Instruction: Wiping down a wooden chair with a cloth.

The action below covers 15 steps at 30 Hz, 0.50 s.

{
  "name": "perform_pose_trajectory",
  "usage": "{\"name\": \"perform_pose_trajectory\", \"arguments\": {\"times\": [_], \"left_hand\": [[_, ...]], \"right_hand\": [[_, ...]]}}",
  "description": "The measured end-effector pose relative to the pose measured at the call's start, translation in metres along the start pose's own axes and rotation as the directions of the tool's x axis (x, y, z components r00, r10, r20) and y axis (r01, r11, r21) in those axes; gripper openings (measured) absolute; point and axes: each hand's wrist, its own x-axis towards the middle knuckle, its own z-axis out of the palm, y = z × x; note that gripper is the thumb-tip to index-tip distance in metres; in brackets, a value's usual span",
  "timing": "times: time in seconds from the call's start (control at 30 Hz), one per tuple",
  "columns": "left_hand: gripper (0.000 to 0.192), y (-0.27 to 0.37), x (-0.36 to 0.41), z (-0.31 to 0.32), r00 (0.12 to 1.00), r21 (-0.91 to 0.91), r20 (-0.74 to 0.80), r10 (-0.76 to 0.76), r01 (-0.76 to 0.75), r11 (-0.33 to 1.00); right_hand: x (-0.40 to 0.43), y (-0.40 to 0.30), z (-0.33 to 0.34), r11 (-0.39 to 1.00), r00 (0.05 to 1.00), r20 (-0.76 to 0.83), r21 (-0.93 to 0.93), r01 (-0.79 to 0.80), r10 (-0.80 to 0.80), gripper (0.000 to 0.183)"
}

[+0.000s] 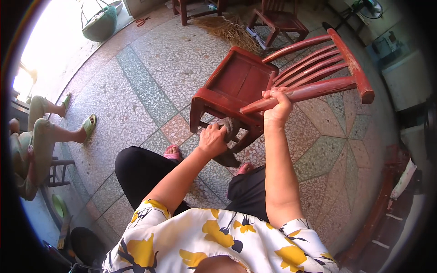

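Observation:
Before me stands a red wooden chair [235,76] with worn paint, its slatted back leaning off to the right. Around the near post of that back [317,89], my right hand [279,107] is wrapped, low down by the seat. My left hand [213,138] clutches a grey-brown cloth [231,128] against the chair's lower frame, below the seat edge. Part of a dark cloth [225,159] hangs beneath this hand. The left fingertips are partly hidden by the cloth and the chair leg.
A straw broom [228,30] lies behind the chair, near another red chair [280,24]. Red-handled scissors [142,21] rest on the floor by the doorway, near a green basket [100,25]. At left sits a person [42,133] in green slippers. Red furniture [379,208] stands at right.

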Motion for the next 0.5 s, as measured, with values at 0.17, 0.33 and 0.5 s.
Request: {"name": "perform_pose_trajectory", "arguments": {"times": [0.17,0.33,0.5], "left_hand": [[0.027,-0.032,-0.019,0.002,0.986,-0.190,-0.164,0.033,-0.064,0.980],[0.025,-0.016,-0.030,-0.026,0.937,-0.253,-0.322,0.138,-0.225,0.941],[0.028,0.016,-0.022,-0.036,0.969,-0.295,-0.240,0.061,-0.132,0.946]], "right_hand": [[-0.011,-0.012,0.023,0.996,0.991,-0.093,0.012,-0.092,0.092,0.024],[-0.020,-0.041,0.026,0.989,0.984,-0.100,0.035,-0.143,0.145,0.016],[-0.006,-0.034,0.018,0.997,0.955,0.293,0.051,-0.054,0.036,0.013]]}}
